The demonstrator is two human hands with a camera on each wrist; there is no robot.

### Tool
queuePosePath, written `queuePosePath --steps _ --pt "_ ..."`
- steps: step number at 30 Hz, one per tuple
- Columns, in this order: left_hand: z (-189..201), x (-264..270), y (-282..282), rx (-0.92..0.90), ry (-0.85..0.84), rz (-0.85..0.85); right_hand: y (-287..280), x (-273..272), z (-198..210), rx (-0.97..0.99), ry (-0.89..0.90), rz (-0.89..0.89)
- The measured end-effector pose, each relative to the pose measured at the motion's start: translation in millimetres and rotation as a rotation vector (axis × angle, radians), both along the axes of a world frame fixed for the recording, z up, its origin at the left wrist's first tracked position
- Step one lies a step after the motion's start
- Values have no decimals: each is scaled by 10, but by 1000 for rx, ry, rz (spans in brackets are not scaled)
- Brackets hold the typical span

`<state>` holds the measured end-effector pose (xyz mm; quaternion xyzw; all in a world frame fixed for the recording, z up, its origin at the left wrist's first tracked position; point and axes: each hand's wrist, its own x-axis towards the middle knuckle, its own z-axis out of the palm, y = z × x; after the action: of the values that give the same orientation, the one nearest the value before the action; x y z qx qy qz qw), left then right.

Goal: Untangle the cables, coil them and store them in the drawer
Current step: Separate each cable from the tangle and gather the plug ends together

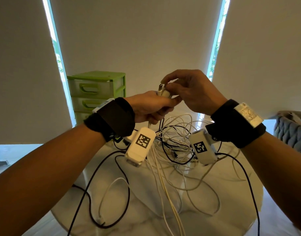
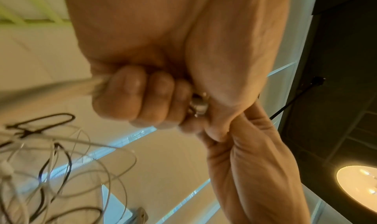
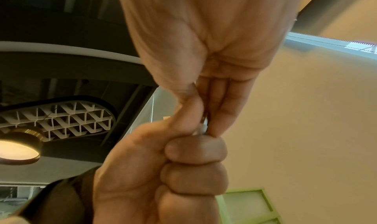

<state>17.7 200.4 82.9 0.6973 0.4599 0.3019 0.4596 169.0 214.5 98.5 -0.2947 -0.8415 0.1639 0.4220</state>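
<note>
Cable plug [image 1: 161, 89] pinched by right hand [image 1: 194, 92]; left hand [image 1: 149, 106] fisted round its cord.

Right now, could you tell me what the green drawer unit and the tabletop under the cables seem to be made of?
Green drawer unit: likely plastic, with a glossy lime frame and translucent, frosted drawer fronts with moulded handles. Tabletop: looks like polished marble or a marble-look surface, pale with faint grey veining and reflections; which one cannot be told.

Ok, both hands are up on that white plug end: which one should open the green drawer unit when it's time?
Probably the left hand: the green drawer unit stands on its side. But it grips the white cable; the right hand only pinches the plug end.
</note>
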Motion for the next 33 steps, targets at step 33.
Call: queuePosePath --steps 33 --pt "-29 -108 157 -55 -759 30 -271 352 -732 -976 185 353"
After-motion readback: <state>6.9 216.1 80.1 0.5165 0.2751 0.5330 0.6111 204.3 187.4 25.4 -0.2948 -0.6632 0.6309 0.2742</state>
